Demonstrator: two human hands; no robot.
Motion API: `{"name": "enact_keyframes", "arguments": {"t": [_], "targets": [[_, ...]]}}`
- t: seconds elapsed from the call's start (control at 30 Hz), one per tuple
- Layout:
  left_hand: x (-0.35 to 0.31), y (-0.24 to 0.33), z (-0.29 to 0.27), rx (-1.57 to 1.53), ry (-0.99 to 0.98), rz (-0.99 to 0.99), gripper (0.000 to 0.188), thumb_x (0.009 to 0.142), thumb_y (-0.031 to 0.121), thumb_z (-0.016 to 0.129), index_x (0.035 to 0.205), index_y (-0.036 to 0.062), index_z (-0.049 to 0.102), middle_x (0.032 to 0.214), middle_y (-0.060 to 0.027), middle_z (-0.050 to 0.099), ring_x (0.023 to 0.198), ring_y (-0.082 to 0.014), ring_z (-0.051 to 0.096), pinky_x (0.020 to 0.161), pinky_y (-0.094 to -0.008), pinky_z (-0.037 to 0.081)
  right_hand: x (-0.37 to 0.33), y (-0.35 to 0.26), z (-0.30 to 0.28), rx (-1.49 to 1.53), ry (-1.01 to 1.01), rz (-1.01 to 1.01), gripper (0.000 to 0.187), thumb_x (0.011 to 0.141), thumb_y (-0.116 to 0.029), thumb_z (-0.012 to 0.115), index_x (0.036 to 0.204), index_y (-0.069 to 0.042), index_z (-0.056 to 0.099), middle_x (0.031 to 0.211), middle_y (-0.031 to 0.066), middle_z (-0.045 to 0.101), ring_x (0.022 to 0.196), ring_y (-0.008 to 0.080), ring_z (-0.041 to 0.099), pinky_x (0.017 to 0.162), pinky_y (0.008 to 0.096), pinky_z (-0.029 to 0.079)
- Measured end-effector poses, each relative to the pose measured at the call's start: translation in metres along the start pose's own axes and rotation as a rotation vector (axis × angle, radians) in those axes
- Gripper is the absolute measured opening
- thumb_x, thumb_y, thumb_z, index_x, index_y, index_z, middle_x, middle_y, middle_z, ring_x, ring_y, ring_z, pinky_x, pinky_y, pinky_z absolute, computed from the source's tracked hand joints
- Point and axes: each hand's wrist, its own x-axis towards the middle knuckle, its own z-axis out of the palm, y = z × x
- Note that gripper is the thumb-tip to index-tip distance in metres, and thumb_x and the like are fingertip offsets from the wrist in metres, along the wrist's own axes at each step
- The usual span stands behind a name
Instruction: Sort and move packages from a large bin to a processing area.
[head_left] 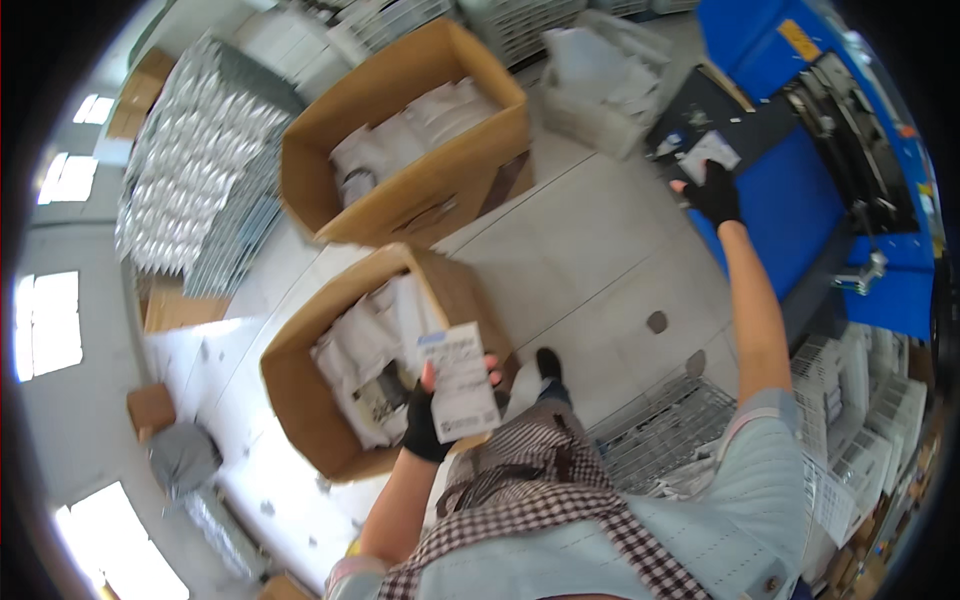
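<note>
In my left hand (428, 425), gloved in black with bare fingertips, is a flat white packet with a printed label (462, 385). The thumb and fingers grip its two side edges, over the near cardboard box (290, 400). My right hand (715, 195), also in a black fingerless glove, reaches far out to the right over the blue and black machine bed (785, 200). It is at a small white labelled packet (711, 152) lying on the black part. The fingers lie over that packet's near edge; whether they grip it I cannot make out.
White packages fill the near box and a second cardboard box (410, 215) beyond it. A stack of silvery padded sheets (195, 160) stands at left. A grey crate (590, 125) with white packages sits by the machine. White plastic baskets (860, 420) and a wire rack (665, 435) are at lower right.
</note>
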Motion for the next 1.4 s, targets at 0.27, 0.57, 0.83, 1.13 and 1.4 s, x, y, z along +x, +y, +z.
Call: {"name": "enact_keyframes", "arguments": {"t": [0.27, 0.57, 0.83, 1.13, 1.4], "targets": [[0.002, 0.012, -0.005, -0.064, -0.087, 0.111, 0.083, 0.073, 0.060, 0.054, 0.129, 0.0039, 0.030, 0.116, -0.0186, 0.044, 0.101, -0.0299, 0.048, 0.080, -0.0467, 0.047, -0.016, -0.024, 0.005, -0.224, 0.099, -0.067, 0.056, 0.071, -0.035, 0.066, 0.112, 0.000, 0.050, 0.110, 0.0203, 0.051, 0.106, 0.0333, 0.047, 0.089, 0.0398, 0.038], [-0.012, 0.020, -0.017, -0.081, -0.091, 0.187, 0.077, 0.076, 0.055, 0.055, 0.127, 0.0028, 0.032, 0.115, -0.0194, 0.046, 0.101, -0.0298, 0.051, 0.081, -0.0449, 0.048, -0.020, -0.016, 0.012, -0.047, 0.179, -0.088, 0.026, 0.082, -0.023, 0.053, 0.088, 0.001, 0.058, 0.087, 0.0189, 0.059, 0.085, 0.0342, 0.057, 0.071, 0.0373, 0.045], [-0.076, 0.046, -0.046, 0.153, 0.125, 0.273, 0.057, 0.078, 0.022, 0.057, 0.125, 0.0004, 0.034, 0.118, -0.0187, 0.046, 0.100, -0.0257, 0.052, 0.084, -0.0362, 0.047, -0.114, -0.220, 0.015, 1.280, -0.241, 0.134, 0.018, 0.085, -0.024, 0.055, 0.075, -0.008, 0.054, 0.068, -0.0067, 0.043, 0.063, 0.0028, 0.037, 0.054, 0.0199, 0.034], [-0.274, 0.057, -0.218, 0.791, 0.950, 0.973, 0.082, 0.070, -0.010, 0.049, 0.139, 0.0119, 0.012, 0.122, -0.0130, 0.043, 0.097, -0.0181, 0.053, 0.081, -0.0280, 0.045, -0.306, -0.560, -0.067, 1.148, -0.482, -0.426, 0.016, 0.083, -0.018, 0.055, 0.078, -0.002, 0.056, 0.064, 0.0022, 0.052, 0.059, 0.0104, 0.046, 0.056, 0.0250, 0.039], [-0.458, 0.081, -0.302, 0.426, 1.157, 1.035, 0.023, 0.081, 0.018, 0.056, 0.096, 0.0014, 0.062, 0.083, -0.0062, 0.062, 0.072, -0.0100, 0.055, 0.060, -0.0242, 0.043, -0.524, -0.790, -0.092, 0.874, -0.344, -1.652, 0.016, 0.065, -0.002, 0.059, 0.078, -0.007, 0.051, 0.082, 0.0066, 0.055, 0.078, 0.0248, 0.053, 0.066, 0.0340, 0.041]]}}
